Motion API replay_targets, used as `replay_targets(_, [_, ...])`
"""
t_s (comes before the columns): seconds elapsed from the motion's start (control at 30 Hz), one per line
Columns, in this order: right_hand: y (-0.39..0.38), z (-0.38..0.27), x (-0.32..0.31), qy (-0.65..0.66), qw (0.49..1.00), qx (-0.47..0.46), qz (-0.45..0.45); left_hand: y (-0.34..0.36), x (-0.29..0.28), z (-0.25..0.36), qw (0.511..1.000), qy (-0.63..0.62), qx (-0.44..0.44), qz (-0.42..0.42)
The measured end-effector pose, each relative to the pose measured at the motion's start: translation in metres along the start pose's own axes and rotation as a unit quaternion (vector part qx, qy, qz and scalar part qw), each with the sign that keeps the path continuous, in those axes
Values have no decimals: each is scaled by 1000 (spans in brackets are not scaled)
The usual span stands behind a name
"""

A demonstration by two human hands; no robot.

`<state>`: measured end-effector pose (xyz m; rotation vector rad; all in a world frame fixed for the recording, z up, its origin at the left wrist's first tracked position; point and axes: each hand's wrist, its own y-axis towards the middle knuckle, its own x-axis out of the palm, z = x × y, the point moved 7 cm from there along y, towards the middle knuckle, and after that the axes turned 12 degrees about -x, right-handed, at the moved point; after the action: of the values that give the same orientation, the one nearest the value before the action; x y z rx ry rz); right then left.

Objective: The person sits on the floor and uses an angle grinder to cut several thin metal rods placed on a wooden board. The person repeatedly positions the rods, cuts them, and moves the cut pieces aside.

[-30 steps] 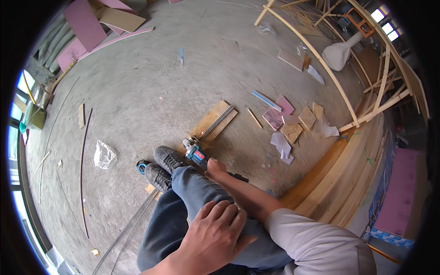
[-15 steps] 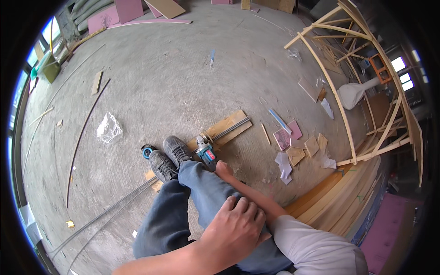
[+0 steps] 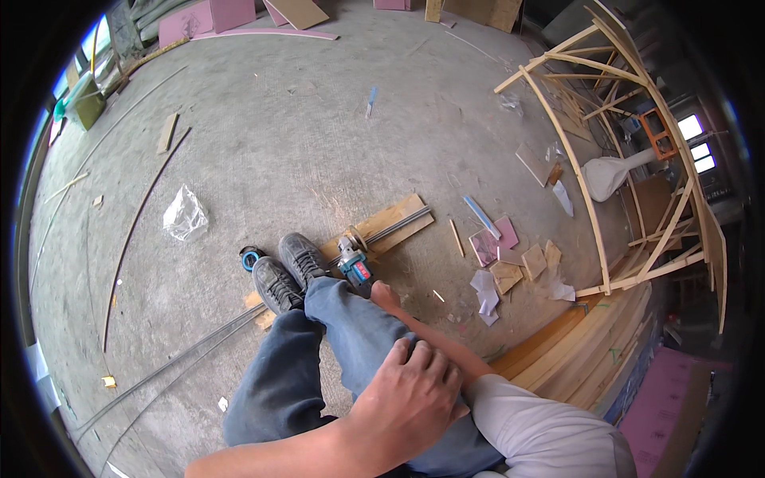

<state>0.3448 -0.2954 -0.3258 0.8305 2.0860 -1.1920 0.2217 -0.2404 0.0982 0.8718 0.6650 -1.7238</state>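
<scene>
My right hand (image 3: 385, 296) is closed round the rear of a teal angle grinder (image 3: 358, 272). The grinder's metal head and disc sit over thin metal rods (image 3: 402, 224), beside my right shoe. The rods lie across a wooden board (image 3: 378, 225) on the floor, pass by my grey shoes (image 3: 301, 255) and run off to the lower left. My left hand (image 3: 410, 390) rests over my right knee, close against my right forearm, with its fingers curled; what lies under them is hidden. Left of my shoes is a small round blue-and-black thing (image 3: 250, 257).
Wood and pink board offcuts (image 3: 506, 275) lie to the right. Beyond them stands a curved wooden frame (image 3: 594, 191). Long timber planks (image 3: 574, 350) are stacked at the lower right. Crumpled clear plastic (image 3: 186, 215) and a long thin strip (image 3: 143, 231) are on the left.
The whole view has shifted slightly. Both hands, the grinder and the rods keep nearly the same places relative to each other.
</scene>
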Motion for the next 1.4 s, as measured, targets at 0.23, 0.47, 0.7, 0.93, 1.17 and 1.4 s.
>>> replay_targets(0.23, [4, 6, 4, -24, 1000, -10, 13, 5, -8, 4, 1000, -5, 6, 4])
replay_targets(0.47, [2, -1, -1, -14, 1000, -19, 7, 4, -1, 1, 1000, -8, 1, -16])
replay_targets(0.7, [2, -4, -2, -5, 1000, -10, 10, 10, -15, 8, 1000, -19, 12, -21])
replay_targets(0.93, [4, -2, -1, 3, 1000, 1, 20, 10, -15, 7, 999, -18, 10, -24])
replay_targets(1.17, [2, -8, -3, 4, 1000, 20, -13, 8, -15, 5, 999, -16, 2, -32])
replay_targets(1.4, [2, -7, -4, 8, 1000, 19, -11, 9, -15, 7, 1000, -16, 9, -22])
